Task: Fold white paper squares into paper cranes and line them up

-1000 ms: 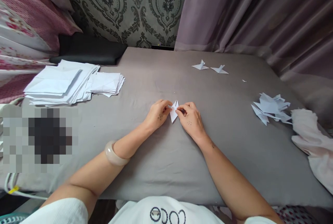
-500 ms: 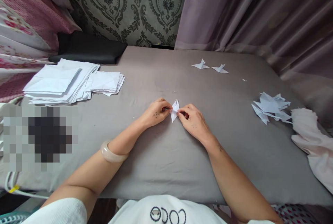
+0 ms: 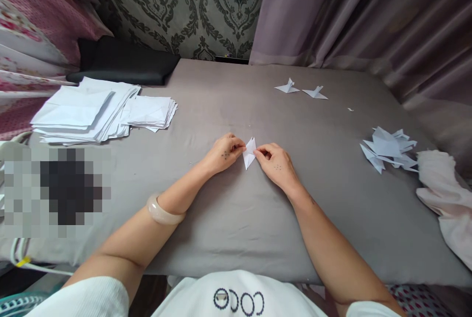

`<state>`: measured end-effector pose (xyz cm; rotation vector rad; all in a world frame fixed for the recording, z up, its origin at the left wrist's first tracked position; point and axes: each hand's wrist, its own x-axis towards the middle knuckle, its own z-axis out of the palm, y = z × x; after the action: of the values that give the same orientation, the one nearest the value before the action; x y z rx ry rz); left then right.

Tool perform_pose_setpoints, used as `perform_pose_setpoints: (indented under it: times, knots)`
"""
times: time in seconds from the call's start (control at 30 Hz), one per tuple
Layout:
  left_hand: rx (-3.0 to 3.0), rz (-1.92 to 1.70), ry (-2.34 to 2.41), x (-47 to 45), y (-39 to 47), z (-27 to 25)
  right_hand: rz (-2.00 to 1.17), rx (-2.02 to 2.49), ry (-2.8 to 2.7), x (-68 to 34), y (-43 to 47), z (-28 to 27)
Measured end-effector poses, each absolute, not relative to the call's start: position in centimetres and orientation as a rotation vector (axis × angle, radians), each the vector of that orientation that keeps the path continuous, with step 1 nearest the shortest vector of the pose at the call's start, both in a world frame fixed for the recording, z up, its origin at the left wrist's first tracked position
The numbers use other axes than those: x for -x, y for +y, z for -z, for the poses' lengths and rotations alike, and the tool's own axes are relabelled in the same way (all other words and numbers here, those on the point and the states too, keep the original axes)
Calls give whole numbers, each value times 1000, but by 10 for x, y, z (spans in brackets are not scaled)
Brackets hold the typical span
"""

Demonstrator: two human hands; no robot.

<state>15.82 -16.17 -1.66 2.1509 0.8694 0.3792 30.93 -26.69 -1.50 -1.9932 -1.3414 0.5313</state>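
A small folded white paper, narrow with a point towards me, is held just above or on the grey cloth in front of me. My left hand pinches its left edge between thumb and fingertips. On its right edge, my right hand pinches in the same way. Two folded paper cranes, a left one and a right one, rest farther back. At the right lies a heap of folded paper cranes.
White paper sheets lie in a large stack at the left, with a stack of smaller sheets beside it. A black folded item is behind them. Pale pink cloth lies at the right edge. A paper scrap is at the back right.
The folded paper looks wider, its upper part spread more broadly between my fingers. Both hands still pinch its sides. The whole view has shifted slightly.
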Motion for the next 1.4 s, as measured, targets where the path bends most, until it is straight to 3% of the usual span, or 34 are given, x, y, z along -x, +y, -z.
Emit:
perform_pose_setpoints:
  times: [1.4]
  knots:
    - [-2211,-355,909,-164,-159,19,-474,2169,-1390,-305,-261,13]
